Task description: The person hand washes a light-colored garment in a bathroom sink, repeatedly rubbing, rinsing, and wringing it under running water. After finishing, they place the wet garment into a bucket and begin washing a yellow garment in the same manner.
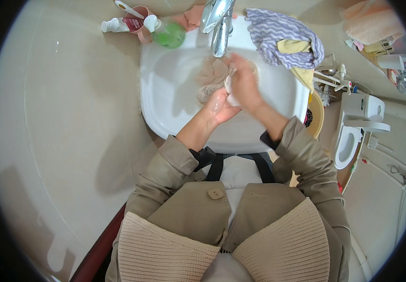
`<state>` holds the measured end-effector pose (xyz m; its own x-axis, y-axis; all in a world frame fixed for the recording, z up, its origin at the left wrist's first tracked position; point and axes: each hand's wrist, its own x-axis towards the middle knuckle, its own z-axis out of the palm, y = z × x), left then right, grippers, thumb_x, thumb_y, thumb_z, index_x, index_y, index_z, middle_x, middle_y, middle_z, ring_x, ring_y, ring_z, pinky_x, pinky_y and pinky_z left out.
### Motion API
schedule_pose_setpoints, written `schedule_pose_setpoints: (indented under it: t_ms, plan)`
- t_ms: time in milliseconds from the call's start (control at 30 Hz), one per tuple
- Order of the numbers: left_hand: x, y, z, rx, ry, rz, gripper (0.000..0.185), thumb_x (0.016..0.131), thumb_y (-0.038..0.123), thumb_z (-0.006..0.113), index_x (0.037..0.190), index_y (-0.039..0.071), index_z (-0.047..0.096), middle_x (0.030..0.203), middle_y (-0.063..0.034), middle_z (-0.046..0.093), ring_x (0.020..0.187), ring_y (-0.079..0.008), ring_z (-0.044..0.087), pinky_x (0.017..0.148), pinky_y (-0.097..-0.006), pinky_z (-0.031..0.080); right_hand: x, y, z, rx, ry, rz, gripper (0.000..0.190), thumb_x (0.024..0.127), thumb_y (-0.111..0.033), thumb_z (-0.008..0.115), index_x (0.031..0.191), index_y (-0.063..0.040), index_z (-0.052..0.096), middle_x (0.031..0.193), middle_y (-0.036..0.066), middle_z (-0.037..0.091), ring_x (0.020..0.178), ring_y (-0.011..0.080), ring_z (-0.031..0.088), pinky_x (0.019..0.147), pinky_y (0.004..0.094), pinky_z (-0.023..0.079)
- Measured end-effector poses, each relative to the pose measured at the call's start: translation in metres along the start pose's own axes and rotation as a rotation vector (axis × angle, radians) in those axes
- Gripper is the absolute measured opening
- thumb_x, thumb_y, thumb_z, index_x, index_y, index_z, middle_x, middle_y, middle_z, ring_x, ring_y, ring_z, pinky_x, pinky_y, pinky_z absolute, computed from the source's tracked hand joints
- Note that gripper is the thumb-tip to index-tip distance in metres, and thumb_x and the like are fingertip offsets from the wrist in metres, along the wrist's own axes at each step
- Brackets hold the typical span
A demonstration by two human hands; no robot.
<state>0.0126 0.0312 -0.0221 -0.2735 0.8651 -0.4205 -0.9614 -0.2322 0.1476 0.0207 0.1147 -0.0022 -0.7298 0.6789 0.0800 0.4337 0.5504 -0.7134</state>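
Both hands are over a white washbasin (160,105), below a chrome faucet (220,38). My left hand (220,105) is wet and turned palm up, with part of a bunched white cloth (232,100) in it. My right hand (243,83), blurred by motion, presses on the same white cloth from above and from the right. The two hands hide most of it. Beyond them a wet beige cloth (215,72) lies crumpled in the basin under the spout; whether it joins the white part cannot be made out.
On the rim's far left stand a green soap pump bottle (169,34) and a pink cup (143,12) holding a toothbrush and a tube. A purple-and-white wavy towel (277,38) drapes the right rim. A yellow basin (317,114) and a toilet (347,146) are at the right.
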Motion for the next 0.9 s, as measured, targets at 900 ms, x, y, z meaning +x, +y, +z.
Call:
schedule_pose_setpoints:
  t_ms: [900]
  plan:
    - [0.003, 0.005, -0.008, -0.012, 0.179, 0.02, 0.034, 0.092, 0.016, 0.036, 0.122, 0.001, 0.043, 0.124, -0.0111, 0.048, 0.115, -0.0227, 0.047, 0.099, -0.0385, 0.037, -0.048, 0.021, -0.018, 0.106, -0.249, -0.539, 0.017, 0.078, -0.02, 0.059, 0.092, -0.01, 0.055, 0.093, 0.014, 0.055, 0.083, 0.0338, 0.055, 0.065, 0.0433, 0.045]
